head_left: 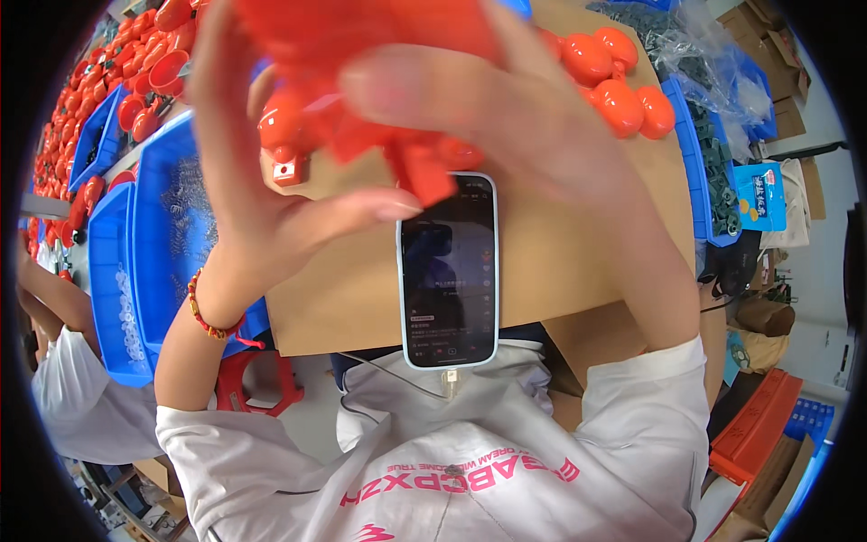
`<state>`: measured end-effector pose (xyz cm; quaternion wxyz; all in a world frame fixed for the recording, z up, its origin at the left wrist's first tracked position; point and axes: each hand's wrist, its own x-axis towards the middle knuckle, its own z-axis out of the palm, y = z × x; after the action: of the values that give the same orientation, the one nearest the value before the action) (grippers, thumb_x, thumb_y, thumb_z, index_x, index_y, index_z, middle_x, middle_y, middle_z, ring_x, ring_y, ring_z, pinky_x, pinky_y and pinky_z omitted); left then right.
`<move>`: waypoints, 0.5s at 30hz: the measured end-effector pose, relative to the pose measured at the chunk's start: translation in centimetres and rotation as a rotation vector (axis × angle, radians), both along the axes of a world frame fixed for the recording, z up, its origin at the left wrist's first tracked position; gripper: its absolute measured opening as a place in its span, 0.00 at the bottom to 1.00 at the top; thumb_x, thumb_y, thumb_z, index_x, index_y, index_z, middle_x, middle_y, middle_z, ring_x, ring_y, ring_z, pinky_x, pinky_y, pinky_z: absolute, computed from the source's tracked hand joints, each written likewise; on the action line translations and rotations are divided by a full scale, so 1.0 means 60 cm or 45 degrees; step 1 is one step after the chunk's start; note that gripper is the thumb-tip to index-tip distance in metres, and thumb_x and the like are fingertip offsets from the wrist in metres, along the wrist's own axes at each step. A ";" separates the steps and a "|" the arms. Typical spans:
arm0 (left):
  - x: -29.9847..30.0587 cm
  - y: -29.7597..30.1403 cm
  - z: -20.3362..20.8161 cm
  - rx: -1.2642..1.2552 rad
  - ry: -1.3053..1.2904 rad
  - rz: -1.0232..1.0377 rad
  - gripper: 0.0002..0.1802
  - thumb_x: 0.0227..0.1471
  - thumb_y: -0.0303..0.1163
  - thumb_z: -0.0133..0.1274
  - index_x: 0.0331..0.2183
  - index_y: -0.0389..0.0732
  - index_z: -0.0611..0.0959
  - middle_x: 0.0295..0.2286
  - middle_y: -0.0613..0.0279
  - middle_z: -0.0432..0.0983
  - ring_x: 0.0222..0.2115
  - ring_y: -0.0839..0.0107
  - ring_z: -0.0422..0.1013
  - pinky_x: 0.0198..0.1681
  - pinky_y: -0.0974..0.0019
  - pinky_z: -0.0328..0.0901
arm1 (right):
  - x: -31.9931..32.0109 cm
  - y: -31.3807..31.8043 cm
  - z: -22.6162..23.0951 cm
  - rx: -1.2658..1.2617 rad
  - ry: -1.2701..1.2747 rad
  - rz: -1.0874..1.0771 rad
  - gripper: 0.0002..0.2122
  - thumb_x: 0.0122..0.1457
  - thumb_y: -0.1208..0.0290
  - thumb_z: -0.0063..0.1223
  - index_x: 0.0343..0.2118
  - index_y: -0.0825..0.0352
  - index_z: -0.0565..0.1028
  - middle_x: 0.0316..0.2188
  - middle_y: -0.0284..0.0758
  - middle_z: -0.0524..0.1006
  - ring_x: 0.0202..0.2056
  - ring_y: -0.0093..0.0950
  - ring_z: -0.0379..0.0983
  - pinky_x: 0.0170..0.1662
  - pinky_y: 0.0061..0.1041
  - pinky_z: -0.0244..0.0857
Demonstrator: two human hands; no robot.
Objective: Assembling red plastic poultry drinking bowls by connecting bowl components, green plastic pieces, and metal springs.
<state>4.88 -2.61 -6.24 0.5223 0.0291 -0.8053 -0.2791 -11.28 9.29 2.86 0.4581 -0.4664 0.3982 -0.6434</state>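
Close to the camera, both my hands hold up a glossy red plastic part, blurred and partly cut off by the upper edge. My left hand, with a red and gold bracelet at its wrist, grips the part from the left; its thumb reaches to a small red block low on it. My right hand closes round it from the right, thumb across the front. Below the hands, a phone with a lit screen and a cable in its lower end lies on the cardboard-covered table.
Several red rounded parts lie at the right, another at the left. Blue bins hold small metal pieces, whitish pieces and dark parts. At far left is another person's arm; a red stool stands below.
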 end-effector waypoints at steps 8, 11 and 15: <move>-0.020 0.002 0.087 -0.230 0.131 0.297 0.51 0.43 0.55 0.55 0.55 0.34 0.50 0.47 0.46 0.61 0.46 0.57 0.65 0.45 0.60 0.66 | 0.009 -0.074 -0.029 -0.018 0.191 0.391 0.26 0.48 0.40 0.46 0.33 0.63 0.72 0.19 0.28 0.70 0.16 0.17 0.62 0.18 0.15 0.55; -0.018 0.006 0.094 -0.208 0.112 0.269 0.51 0.42 0.53 0.56 0.55 0.34 0.50 0.47 0.45 0.61 0.45 0.56 0.65 0.45 0.59 0.66 | 0.009 -0.095 -0.053 0.186 0.125 0.686 0.31 0.52 0.35 0.34 0.35 0.63 0.71 0.17 0.28 0.69 0.15 0.17 0.60 0.16 0.16 0.53; -0.023 0.011 0.093 -0.135 0.073 0.224 0.51 0.41 0.51 0.57 0.55 0.34 0.50 0.47 0.44 0.61 0.45 0.56 0.66 0.44 0.58 0.67 | 0.012 -0.089 -0.071 0.091 -0.062 0.736 0.35 0.52 0.32 0.24 0.38 0.64 0.69 0.16 0.29 0.68 0.14 0.17 0.59 0.15 0.16 0.51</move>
<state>3.52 -1.97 -0.64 0.5683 0.0641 -0.7980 -0.1900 -10.58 3.96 -1.39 0.6481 -0.5286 0.2599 -0.4827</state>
